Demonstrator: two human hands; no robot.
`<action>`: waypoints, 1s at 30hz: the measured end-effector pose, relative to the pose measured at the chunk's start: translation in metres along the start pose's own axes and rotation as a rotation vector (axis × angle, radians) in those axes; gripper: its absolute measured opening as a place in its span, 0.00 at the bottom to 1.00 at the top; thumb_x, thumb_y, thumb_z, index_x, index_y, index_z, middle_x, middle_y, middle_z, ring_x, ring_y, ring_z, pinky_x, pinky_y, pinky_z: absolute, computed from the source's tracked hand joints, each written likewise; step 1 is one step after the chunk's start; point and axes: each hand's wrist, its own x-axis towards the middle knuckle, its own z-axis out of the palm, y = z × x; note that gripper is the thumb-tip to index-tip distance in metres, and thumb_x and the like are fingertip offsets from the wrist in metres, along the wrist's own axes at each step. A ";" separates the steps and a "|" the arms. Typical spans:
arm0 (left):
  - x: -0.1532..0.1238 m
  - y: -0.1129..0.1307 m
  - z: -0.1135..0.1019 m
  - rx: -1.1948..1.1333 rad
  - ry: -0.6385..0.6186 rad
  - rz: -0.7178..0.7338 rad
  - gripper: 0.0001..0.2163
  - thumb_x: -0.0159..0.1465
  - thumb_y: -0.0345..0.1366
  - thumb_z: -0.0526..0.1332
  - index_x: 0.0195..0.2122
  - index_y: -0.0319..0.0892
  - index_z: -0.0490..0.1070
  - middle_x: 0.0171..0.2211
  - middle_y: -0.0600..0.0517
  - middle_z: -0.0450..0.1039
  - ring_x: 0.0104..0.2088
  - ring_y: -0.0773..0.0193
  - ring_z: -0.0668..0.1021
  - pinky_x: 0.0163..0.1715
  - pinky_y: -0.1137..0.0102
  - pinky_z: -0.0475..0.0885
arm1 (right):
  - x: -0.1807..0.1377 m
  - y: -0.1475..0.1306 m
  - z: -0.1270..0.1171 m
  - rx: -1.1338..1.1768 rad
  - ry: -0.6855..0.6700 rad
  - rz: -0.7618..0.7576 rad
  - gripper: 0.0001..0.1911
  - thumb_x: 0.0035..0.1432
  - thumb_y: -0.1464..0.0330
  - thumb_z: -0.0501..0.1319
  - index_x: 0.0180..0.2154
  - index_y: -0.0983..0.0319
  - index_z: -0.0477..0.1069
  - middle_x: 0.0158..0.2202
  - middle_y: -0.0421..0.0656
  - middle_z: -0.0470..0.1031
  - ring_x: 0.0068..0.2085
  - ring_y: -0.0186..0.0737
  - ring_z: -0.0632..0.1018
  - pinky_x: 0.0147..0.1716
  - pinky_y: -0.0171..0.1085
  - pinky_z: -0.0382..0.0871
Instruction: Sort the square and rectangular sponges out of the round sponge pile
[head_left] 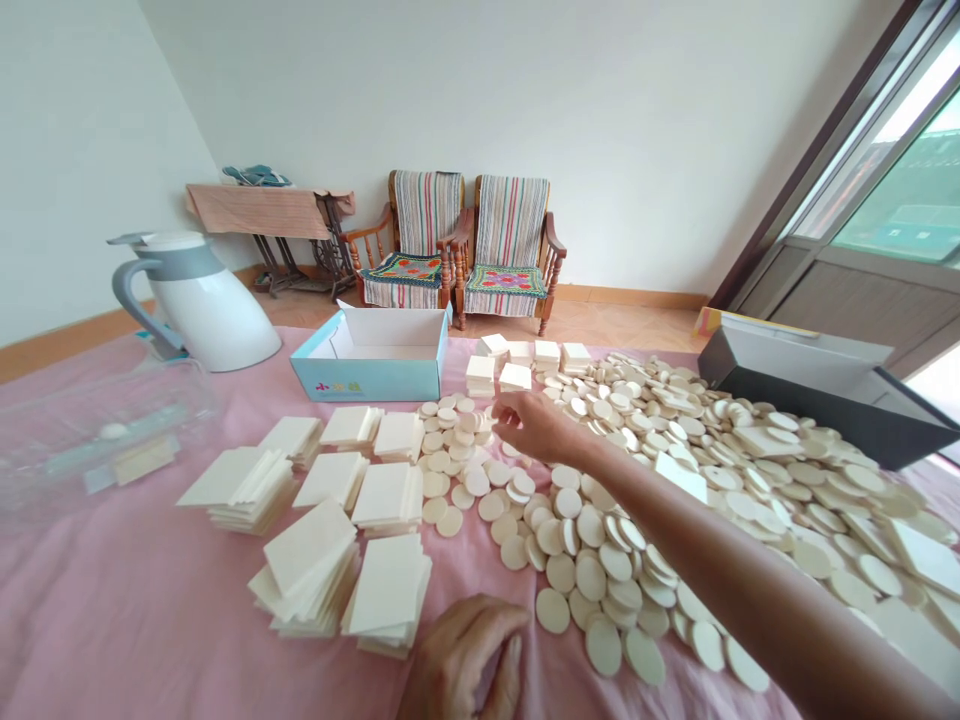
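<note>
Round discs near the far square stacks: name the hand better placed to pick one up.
Probably the right hand: it extends beside the round discs by the far square stacks; the left hand sits curled farther back.

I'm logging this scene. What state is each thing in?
Left hand: loosely curled
Right hand: stretched forward, fingers bent
Square cards: mostly stacked
Discs: mostly loose, heaped
Blue box: open, upright
Black box: open
Jug: standing
Clear tray: contents uncertain
Chairs: draped, unoccupied
Peach cloth: draped
Pink cloth: spread, wrinkled
Door: cannot tell whether shut
</note>
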 end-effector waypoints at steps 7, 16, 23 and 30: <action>-0.001 0.002 0.003 -0.016 -0.004 -0.001 0.10 0.64 0.32 0.54 0.38 0.46 0.75 0.31 0.51 0.79 0.31 0.63 0.81 0.34 0.74 0.78 | -0.048 -0.005 0.000 -0.162 -0.290 -0.018 0.25 0.50 0.59 0.65 0.49 0.63 0.69 0.42 0.50 0.74 0.40 0.47 0.76 0.33 0.38 0.65; 0.000 0.001 0.002 -0.009 0.002 0.006 0.10 0.64 0.31 0.54 0.39 0.46 0.75 0.31 0.51 0.79 0.32 0.63 0.81 0.34 0.74 0.78 | -0.040 -0.001 0.029 -0.162 -0.221 -0.100 0.20 0.52 0.74 0.57 0.49 0.64 0.67 0.43 0.51 0.71 0.40 0.43 0.75 0.35 0.36 0.64; 0.000 -0.001 0.004 -0.015 -0.002 0.022 0.10 0.64 0.29 0.53 0.38 0.46 0.73 0.30 0.52 0.78 0.30 0.64 0.80 0.32 0.74 0.77 | -0.020 0.009 0.024 -0.027 -0.152 0.019 0.09 0.52 0.79 0.56 0.28 0.64 0.73 0.28 0.43 0.75 0.30 0.34 0.73 0.29 0.31 0.59; -0.003 0.006 -0.002 0.011 0.004 0.066 0.07 0.65 0.29 0.53 0.40 0.44 0.70 0.31 0.52 0.78 0.31 0.66 0.80 0.32 0.77 0.76 | 0.000 0.009 -0.011 0.149 0.079 0.025 0.10 0.57 0.73 0.57 0.41 0.65 0.74 0.36 0.44 0.78 0.33 0.34 0.75 0.31 0.31 0.63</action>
